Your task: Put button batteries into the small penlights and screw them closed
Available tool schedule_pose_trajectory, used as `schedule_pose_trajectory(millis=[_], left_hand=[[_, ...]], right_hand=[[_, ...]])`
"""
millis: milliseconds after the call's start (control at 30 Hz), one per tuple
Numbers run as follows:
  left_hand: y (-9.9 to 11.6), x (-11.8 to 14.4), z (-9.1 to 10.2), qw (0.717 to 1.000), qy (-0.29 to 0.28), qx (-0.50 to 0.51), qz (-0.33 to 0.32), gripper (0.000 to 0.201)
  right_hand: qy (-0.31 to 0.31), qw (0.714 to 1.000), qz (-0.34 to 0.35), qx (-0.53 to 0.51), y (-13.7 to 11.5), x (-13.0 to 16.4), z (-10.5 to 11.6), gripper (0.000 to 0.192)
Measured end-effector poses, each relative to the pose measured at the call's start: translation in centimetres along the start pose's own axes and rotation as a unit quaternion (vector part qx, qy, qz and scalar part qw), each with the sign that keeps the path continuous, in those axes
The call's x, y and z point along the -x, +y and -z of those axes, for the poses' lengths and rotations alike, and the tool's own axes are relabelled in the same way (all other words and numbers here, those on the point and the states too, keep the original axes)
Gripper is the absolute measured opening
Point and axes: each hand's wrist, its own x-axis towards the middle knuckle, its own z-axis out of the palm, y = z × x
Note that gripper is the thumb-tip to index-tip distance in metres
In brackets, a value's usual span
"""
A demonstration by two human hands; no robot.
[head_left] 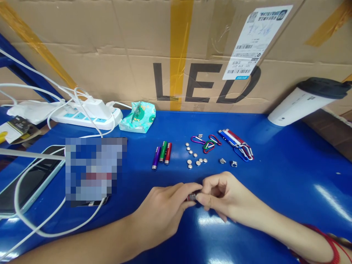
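Note:
My left hand (167, 205) is closed around a small dark red flashlight tube (191, 197), of which only a short part with silver shows between the fingers. My right hand (222, 198) is pinched at the tube's right end, thumb against it; whatever lies between those fingertips is hidden. Beyond the hands lie several button cells (198, 163) and two small silver metal parts (233, 164). A purple tube (156, 158), a green tube (163, 151) and a red tube (168, 153) lie to their left. Several coloured carabiners (209, 146) are behind the cells.
Mini flashlights with carabiners (236, 143) lie at right. A white cup (302, 102) with a dark lid leans near the big cardboard box (123, 55). At left are a power strip (88, 119), white cables (19, 205), a phone (33, 179) and a tissue pack (139, 117).

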Motion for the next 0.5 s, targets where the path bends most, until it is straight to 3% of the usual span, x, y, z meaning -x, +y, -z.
schedule_pose_trajectory(millis=[300,500], left_hand=[[-0.03,-0.17,0.15,0.997,0.015,0.065,0.043,0.019],[0.56,-0.22,0.61,0.993,0.023,0.091,0.070,0.018]], right_hand=[[-0.009,1.000,-0.001,-0.010,-0.17,0.04,0.13,0.032],[0.017,0.998,0.055,0.030,0.57,0.01,0.22,0.034]])
